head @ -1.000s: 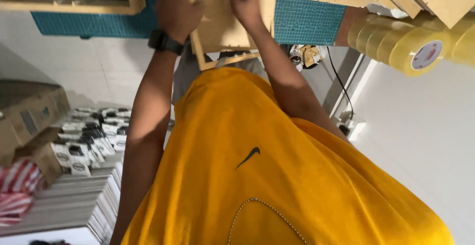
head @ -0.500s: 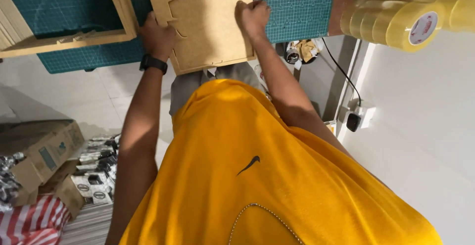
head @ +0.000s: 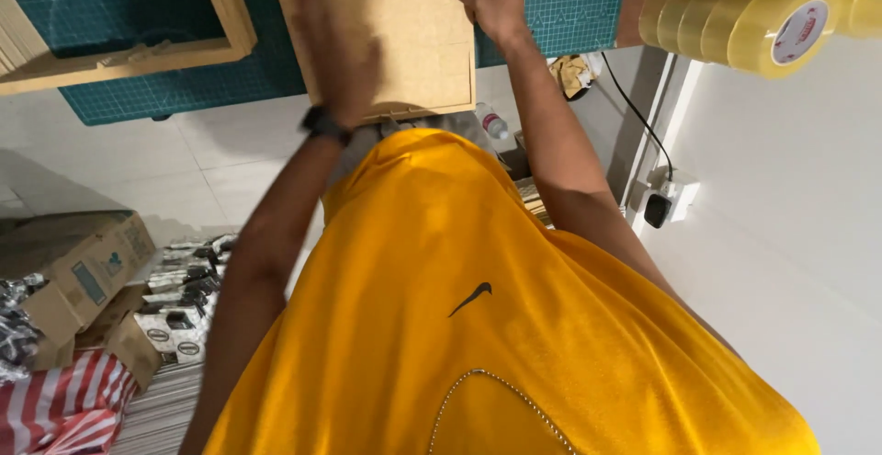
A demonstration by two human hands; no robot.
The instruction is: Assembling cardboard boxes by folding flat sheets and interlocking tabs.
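Small craft/packing workshop, likely a home-run one. Evidence: teal gridded cutting mat (head: 230,78) covering the table, flat cut cardboard sheet (head: 404,41) lying on it, wooden frame pieces (head: 138,55) beside that. Row of clear packing tape rolls (head: 763,18) near the wall. Below the table, on the white tiled floor (head: 138,170): open cardboard cartons (head: 83,271), a spread of small packaged items (head: 179,299), stacks of flat sheets (head: 156,409). Wall socket with plug and cable (head: 663,199) on a plain white wall.

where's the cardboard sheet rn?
Head view, top centre: the cardboard sheet lies on the green cutting mat, between the left hand and right hand.
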